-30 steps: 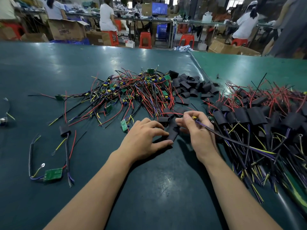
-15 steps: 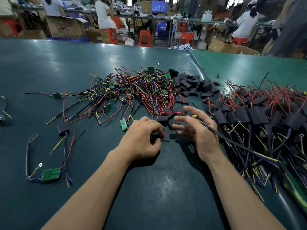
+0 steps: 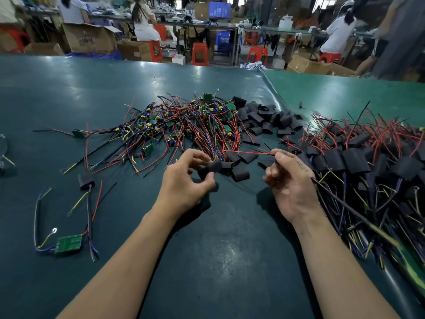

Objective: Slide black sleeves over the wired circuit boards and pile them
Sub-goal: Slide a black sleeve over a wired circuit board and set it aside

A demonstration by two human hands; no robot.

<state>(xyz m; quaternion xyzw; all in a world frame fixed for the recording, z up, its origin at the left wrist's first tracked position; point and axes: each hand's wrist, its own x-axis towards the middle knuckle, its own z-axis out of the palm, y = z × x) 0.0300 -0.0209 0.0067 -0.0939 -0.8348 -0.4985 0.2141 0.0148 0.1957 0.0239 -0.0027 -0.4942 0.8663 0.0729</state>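
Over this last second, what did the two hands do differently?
The hands drew apart. The left hand lifted a black sleeve off the table, pinching it. The right hand moved right, now pinching a red wire pulled taut, dark wires trailing behind it. The unsleeved boards' pile and the sleeved pile stayed put.

Green worktables (image 3: pixel 333 93), red stools (image 3: pixel 199 52) (cardboard boxes (image 3: pixel 89 38) behind)

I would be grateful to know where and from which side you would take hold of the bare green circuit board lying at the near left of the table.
Pinch the green circuit board by its long edges, coming from above on its right. It lies flat, with most wires leaving its left end and lower edge, so that approach looks least tangled.
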